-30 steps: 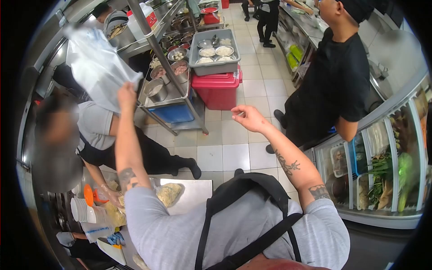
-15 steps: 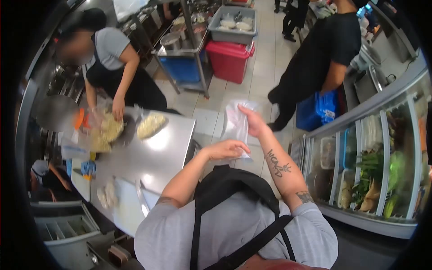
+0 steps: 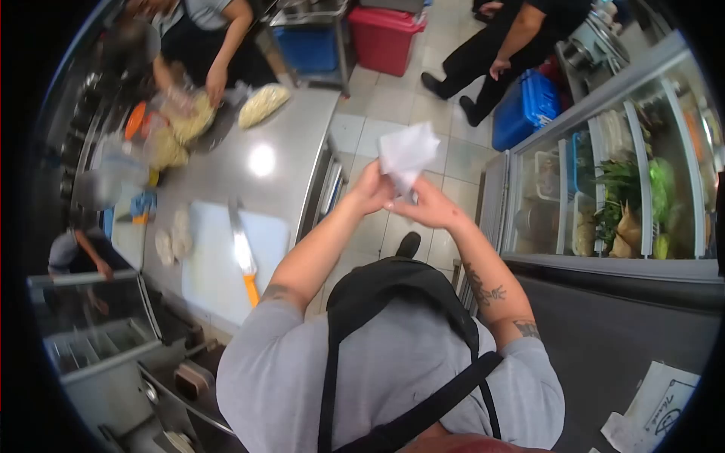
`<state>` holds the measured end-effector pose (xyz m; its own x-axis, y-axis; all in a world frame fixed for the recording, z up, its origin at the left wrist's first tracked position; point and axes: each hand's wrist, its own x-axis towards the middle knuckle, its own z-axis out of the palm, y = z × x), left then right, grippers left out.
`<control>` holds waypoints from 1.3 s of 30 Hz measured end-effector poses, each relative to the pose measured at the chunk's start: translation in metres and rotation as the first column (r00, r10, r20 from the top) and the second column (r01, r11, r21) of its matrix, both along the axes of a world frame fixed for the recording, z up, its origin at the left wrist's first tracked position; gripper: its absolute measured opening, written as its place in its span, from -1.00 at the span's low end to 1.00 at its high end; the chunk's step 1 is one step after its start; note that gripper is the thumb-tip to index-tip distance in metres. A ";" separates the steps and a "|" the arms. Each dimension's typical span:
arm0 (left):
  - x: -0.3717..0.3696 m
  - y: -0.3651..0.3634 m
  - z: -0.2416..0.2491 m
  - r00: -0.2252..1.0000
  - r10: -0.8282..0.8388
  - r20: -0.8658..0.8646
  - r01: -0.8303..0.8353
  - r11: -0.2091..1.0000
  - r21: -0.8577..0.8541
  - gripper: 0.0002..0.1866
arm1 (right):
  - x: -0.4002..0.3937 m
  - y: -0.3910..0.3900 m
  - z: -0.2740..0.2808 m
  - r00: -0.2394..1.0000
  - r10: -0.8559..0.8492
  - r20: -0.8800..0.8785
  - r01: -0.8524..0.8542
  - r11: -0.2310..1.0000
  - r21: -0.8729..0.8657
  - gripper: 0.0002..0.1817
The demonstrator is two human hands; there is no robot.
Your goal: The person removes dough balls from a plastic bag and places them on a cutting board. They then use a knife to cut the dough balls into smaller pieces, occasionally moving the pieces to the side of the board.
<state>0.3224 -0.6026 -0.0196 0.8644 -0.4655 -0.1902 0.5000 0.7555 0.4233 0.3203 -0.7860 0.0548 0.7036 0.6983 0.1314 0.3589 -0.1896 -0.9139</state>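
Nearest, the wearer's dark apron (image 3: pixel 400 302) filled the bottom middle. Past it, both hands were out over the tiled floor, in front of the body and beside the table. The left hand (image 3: pixel 371 190) and right hand (image 3: pixel 434 205) met around a white bag (image 3: pixel 408 151), thin plastic by the look of it. Grip: both hands grasped its lower part, the loose crumpled end standing up above the fingers; some fingertips were hidden behind the folds, so exact contact couldn't be told. Nothing visible inside it.

Step in hand, as judged: two-handed handling of the bag, up off any surface. The next move seemed to call for one hand holding steady while the other found an edge among the folds.

To the left, a knife (image 3: pixel 243 245) with an orange handle lay on a white cutting board (image 3: pixel 208 257); a few pale lumps, unclear what, sat just beside the board. All were on the metal table (image 3: pixel 302 128). To the right stood a glass-front fridge (image 3: pixel 604 266) with greens inside.

Farther off, a packed yellow bundle (image 3: pixel 264 106) lay near the table's far end, where a co-worker (image 3: pixel 219 30) handled more yellow food. Beyond: a blue box (image 3: pixel 529 112), a person in black (image 3: pixel 491 49), a red bin (image 3: pixel 381 41).
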 end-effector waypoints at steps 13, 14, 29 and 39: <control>-0.247 0.008 0.033 0.920 0.306 -0.244 -0.346 0.927 -0.146 -0.19 | -0.227 0.076 -0.047 0.829 -0.128 0.544 0.204 0.976 -0.081 -0.45; -0.236 0.021 -0.030 0.900 0.229 0.370 0.105 0.711 -0.696 -0.20 | -0.261 0.080 -0.031 0.851 -0.040 0.524 0.090 0.994 -0.069 -0.47; -0.481 0.089 0.101 0.901 0.420 0.107 -0.420 0.907 -0.022 -0.22 | -0.414 0.004 -0.029 0.916 -0.401 -0.002 0.400 0.916 -0.013 -0.57; -0.551 0.040 0.090 0.948 0.134 0.287 -0.195 0.962 0.194 -0.37 | -0.439 0.113 -0.086 0.917 -0.388 -0.095 0.399 0.904 0.157 -0.31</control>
<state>-0.2290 -0.5626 0.0701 0.9580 -0.2860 -0.0204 0.2212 0.6920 0.6872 -0.1185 -0.6730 -0.0309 0.9268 0.3340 0.1716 0.2302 -0.1446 -0.9623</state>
